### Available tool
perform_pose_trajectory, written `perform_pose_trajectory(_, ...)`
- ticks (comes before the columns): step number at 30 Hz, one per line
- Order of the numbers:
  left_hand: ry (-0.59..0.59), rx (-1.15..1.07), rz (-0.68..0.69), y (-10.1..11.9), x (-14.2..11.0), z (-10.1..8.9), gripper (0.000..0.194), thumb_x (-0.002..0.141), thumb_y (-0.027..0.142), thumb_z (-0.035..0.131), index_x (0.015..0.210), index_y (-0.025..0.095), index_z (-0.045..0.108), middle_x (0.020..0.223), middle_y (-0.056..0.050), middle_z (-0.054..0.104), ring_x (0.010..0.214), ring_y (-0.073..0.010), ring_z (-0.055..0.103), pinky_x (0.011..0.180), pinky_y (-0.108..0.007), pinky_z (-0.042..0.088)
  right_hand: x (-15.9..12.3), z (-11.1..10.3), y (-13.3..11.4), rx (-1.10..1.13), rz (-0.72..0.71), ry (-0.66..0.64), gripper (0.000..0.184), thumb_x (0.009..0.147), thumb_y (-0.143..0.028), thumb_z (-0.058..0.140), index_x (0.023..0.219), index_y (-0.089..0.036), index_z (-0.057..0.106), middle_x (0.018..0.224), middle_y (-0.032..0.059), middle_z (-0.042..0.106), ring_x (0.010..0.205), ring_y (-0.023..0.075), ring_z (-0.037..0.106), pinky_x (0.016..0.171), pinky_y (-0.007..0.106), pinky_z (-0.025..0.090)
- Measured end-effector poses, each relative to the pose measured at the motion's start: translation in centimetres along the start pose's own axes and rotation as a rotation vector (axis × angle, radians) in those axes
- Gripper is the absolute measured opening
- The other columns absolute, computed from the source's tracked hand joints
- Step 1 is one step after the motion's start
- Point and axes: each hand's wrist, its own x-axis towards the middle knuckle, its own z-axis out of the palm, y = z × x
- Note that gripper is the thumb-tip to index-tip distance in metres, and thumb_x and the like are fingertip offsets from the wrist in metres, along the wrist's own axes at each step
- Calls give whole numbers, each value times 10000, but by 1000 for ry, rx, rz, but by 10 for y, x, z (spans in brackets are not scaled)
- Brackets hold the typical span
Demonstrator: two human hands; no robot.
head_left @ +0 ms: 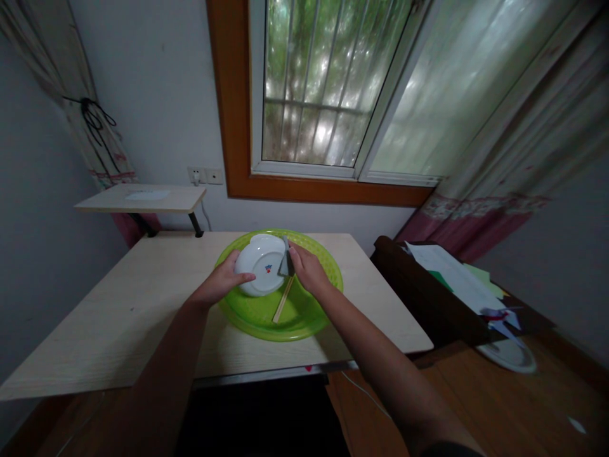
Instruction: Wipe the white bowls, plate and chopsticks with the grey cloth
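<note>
A white dish (pixel 257 279) with a small blue and red print at its centre is tilted up over the green tray (pixel 304 327). My left hand (pixel 223 279) grips its left edge, the thumb lying across the surface. Another white rim (pixel 267 239) shows behind its upper edge; whether it is a separate dish I cannot tell. At the dish's right side, my right hand (pixel 307 266) is closed on a grey, flat, cloth-like piece (pixel 286 261), its exact kind unclear. Below the hands a pair of wooden chopsticks (pixel 282 303) lies on the tray, partly hidden at the top.
The tray rests on a pale wooden table (pixel 157 285) below a barred window (pixel 314 95). A small raised shelf (pixel 143 198) stands at the back left. To the right is a dark brown piece of furniture (pixel 404 279) with papers (pixel 447 279) on it. Curtains hang on both sides.
</note>
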Motion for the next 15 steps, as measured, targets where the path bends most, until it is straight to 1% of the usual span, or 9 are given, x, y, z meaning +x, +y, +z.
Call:
perform_pose_trajectory(2,-22,49,0,1,0,0,707,710,454,839,1289,182,537,1274,-120,657,1196,-358,632,1034,-485,512,-1,2,-2,-67,-73,-17,576,1093,-474,300,1512,-154,531,1515,149,575,1429,274,535,1233,509,404)
perform_pose_trajectory(5,-58,148,-13,3,0,0,662,718,490,820,1235,175,554,1209,-108,673,1132,-347,648,977,-462,535,-4,4,-11,-172,-263,-52,582,1083,-420,379,1589,-135,408,1622,161,435,1514,281,419,1258,516,366)
perform_pose_trajectory(8,-77,221,2,2,0,1,620,715,517,811,1183,187,574,1146,-90,690,1066,-337,659,910,-435,553,-6,3,-23,-252,-465,-117,614,1071,-394,443,1629,-169,323,1680,125,338,1580,281,278,1283,541,311)
perform_pose_trajectory(10,-85,254,40,-1,1,1,607,731,523,796,1196,202,574,1146,-79,695,1059,-326,657,902,-421,551,-7,2,-31,-291,-571,-179,619,1066,-384,464,1635,-197,307,1691,100,318,1595,281,232,1293,561,272)
perform_pose_trajectory(13,-101,291,81,-4,1,2,597,766,528,768,1228,210,563,1148,-71,697,1056,-313,656,907,-413,544,-8,1,-36,-305,-645,-237,596,1066,-357,469,1630,-238,317,1692,68,323,1595,267,234,1297,565,252)
perform_pose_trajectory(15,-98,307,75,-5,0,2,590,774,527,761,1229,209,562,1138,-70,697,1041,-309,659,900,-412,543,-7,1,-35,-284,-626,-229,582,1067,-339,466,1626,-250,329,1685,61,343,1589,257,257,1293,558,269)
